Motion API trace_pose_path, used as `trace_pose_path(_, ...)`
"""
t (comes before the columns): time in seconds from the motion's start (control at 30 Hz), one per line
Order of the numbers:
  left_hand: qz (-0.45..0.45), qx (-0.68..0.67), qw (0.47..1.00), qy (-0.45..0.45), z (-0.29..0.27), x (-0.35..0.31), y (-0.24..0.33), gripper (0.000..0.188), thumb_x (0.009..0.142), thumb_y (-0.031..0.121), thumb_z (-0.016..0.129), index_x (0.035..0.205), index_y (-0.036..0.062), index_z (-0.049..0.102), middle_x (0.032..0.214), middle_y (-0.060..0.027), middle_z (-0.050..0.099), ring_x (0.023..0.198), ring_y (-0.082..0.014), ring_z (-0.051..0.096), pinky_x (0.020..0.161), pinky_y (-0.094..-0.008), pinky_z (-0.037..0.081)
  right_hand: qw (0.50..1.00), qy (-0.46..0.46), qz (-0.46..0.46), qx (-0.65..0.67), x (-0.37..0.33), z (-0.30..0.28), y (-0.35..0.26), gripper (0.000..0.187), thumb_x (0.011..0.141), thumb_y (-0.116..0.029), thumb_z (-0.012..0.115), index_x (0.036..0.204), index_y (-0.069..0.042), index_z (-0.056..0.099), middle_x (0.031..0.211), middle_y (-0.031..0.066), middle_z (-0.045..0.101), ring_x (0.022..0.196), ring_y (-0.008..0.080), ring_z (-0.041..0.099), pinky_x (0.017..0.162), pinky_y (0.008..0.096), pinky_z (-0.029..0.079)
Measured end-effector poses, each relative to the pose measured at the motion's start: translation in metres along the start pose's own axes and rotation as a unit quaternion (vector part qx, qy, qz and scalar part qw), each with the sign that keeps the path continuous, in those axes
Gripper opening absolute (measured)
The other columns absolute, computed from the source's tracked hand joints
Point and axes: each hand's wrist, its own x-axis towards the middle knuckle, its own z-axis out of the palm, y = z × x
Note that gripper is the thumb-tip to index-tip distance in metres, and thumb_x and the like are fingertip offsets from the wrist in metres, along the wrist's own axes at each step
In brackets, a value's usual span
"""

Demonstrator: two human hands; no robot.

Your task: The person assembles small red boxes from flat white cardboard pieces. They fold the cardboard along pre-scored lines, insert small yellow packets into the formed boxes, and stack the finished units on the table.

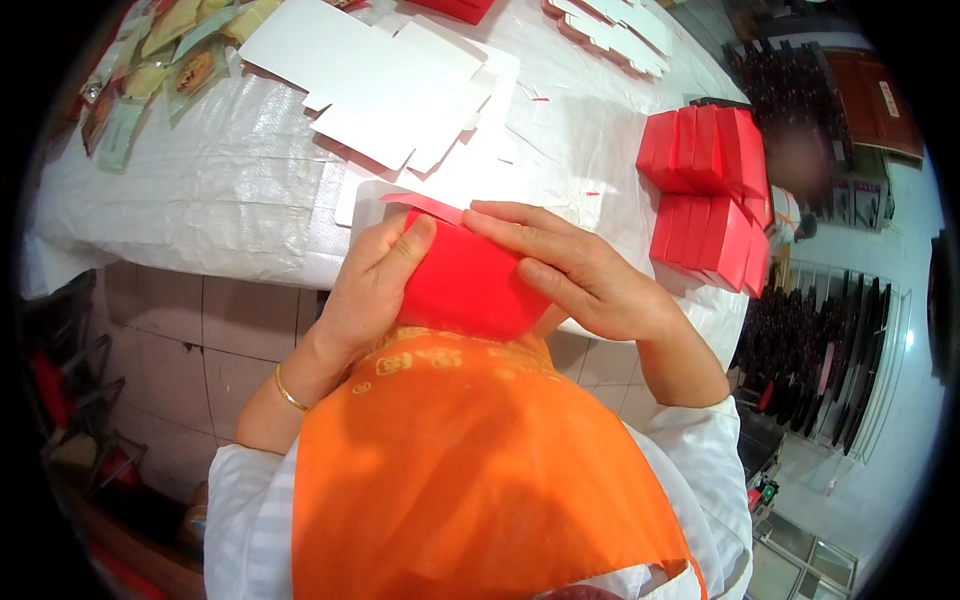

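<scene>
Close to my body, at the table's near edge, I hold a red cardboard box (470, 285) with a narrow flap (425, 206) standing up along its far side. My left hand (372, 275) grips the box's left end, thumb on top near the flap. The fingers of my right hand (580, 265) lie stretched and close together over the right end, fingertips at the flap's edge. The underside of the box is hidden. Just beyond it lie flat white die-cut box blanks (375, 85), overlapping in a loose pile.
Folded red boxes (705, 150) stand stacked in rows at the table's right edge. More white blanks (610, 35) lie at the far right. Clear-wrapped packets (180, 70) are heaped at the far left. White plastic sheeting (230, 200) covers the table. Dark racks (820, 350) stand beyond its right side.
</scene>
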Motion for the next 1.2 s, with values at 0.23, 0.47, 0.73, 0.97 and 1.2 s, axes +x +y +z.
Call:
trace_pose_path(0.23,0.028,0.099,0.994,-0.032,-0.001,0.009,0.007,0.034,0.108,0.029,0.046,0.105,-0.002,0.061,0.096,-0.0027,0.065,0.087,-0.0079,0.057,0.077,-0.0258,0.048,0.997,-0.03,0.043,0.057,-0.001,0.001,-0.008,0.052,0.104,-0.011,0.046,0.155,-0.006,0.036,0.15,0.0182,0.046,0.138,0.0309,0.045,0.113,0.0354,0.036)
trace_pose_path(0.47,0.195,0.422,0.884,-0.05,0.016,0.053,0.069,0.026,0.102,0.019,0.052,0.109,-0.0016,0.065,0.094,-0.0128,0.069,0.087,-0.0248,0.065,0.077,-0.0354,0.05,0.987,0.102,0.032,0.117,0.027,-0.012,0.008,0.057,0.103,-0.011,0.046,0.158,-0.01,0.031,0.151,0.0133,0.047,0.136,0.0222,0.047,0.113,0.0334,0.035)
trace_pose_path(0.73,0.325,0.279,0.877,0.219,-0.006,0.047,0.025,0.049,0.101,0.011,0.049,0.148,0.0027,0.041,0.145,-0.0136,0.045,0.124,-0.0211,0.049,0.108,-0.0348,0.038,0.914,0.271,0.011,0.3,0.04,0.012,0.031,0.069,0.1,-0.01,0.048,0.162,-0.015,0.018,0.149,0.0158,0.047,0.137,0.0212,0.044,0.114,0.0336,0.032)
trace_pose_path(0.97,0.23,0.178,0.953,0.088,0.008,0.036,0.019,0.049,0.107,0.02,0.044,0.152,0.0052,0.035,0.148,-0.0141,0.041,0.131,-0.0201,0.044,0.11,-0.0344,0.036,0.907,0.347,-0.006,0.239,0.034,0.04,0.035,0.07,0.1,-0.015,0.048,0.162,-0.014,0.015,0.161,0.0181,0.028,0.147,0.0282,0.031,0.119,0.0369,0.025)
trace_pose_path(1.2,0.25,0.194,0.944,0.092,0.019,0.03,0.011,0.045,0.106,0.017,0.041,0.149,0.0059,0.035,0.148,-0.0156,0.04,0.132,-0.0221,0.043,0.11,-0.0357,0.036,0.909,0.401,-0.008,0.117,0.034,0.053,0.03,0.065,0.102,-0.015,0.043,0.16,-0.007,0.015,0.164,0.0196,0.022,0.152,0.0305,0.023,0.121,0.0372,0.021)
